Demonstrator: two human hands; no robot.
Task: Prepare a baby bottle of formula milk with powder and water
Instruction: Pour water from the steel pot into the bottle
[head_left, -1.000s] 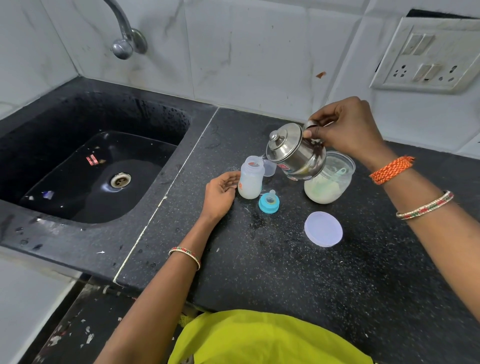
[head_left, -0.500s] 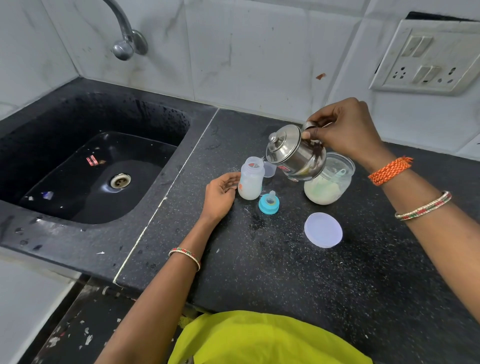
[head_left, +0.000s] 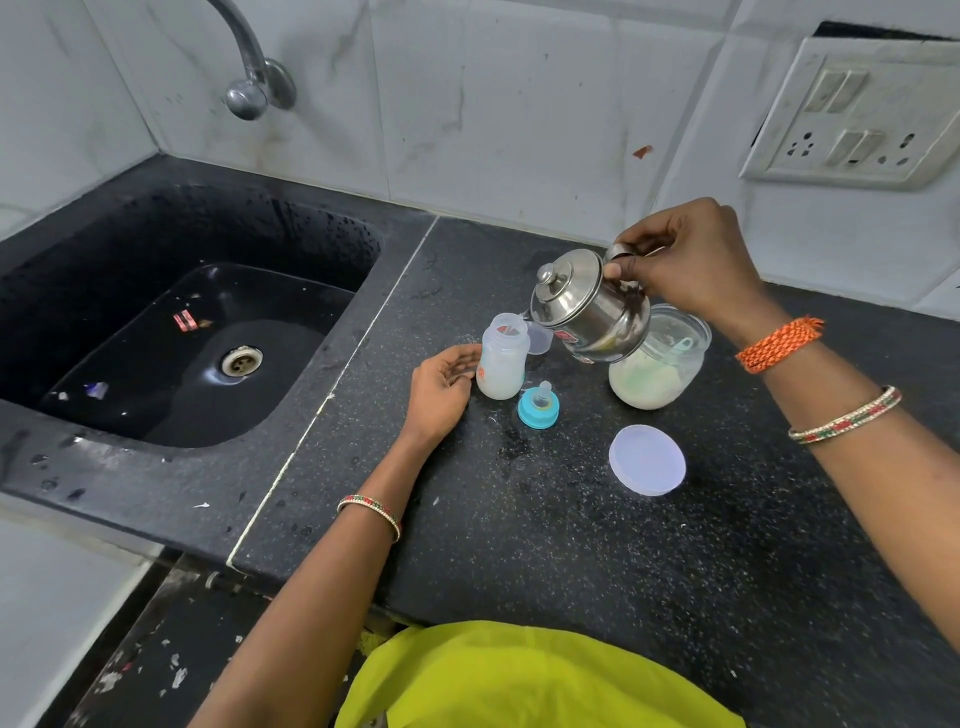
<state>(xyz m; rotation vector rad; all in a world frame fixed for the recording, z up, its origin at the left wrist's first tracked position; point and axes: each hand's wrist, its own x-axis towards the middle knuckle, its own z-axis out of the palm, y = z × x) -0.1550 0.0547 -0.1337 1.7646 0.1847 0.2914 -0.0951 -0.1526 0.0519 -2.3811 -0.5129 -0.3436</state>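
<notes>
You are tipping the steel pot (head_left: 589, 306) toward the open baby bottle (head_left: 501, 358) standing on the counter (head_left: 571, 545), your right hand (head_left: 685, 262) pinching its handle. Your left hand (head_left: 441, 387), fingers loosely curled, is resting beside the bottle; keep the spout over the mouth and pour slowly.

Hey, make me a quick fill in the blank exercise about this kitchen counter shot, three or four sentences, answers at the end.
1. The right hand tilts a lidded ____ kettle toward the open translucent baby bottle.
2. The left hand rests beside the bottle, on the side nearer the black ____.
3. The teal bottle ring with its teat stands on the speckled black ____.
4. The round pale lid lies off the clear powder jar, which holds a small ____.

Missing words: steel; sink; counter; scoop
</notes>
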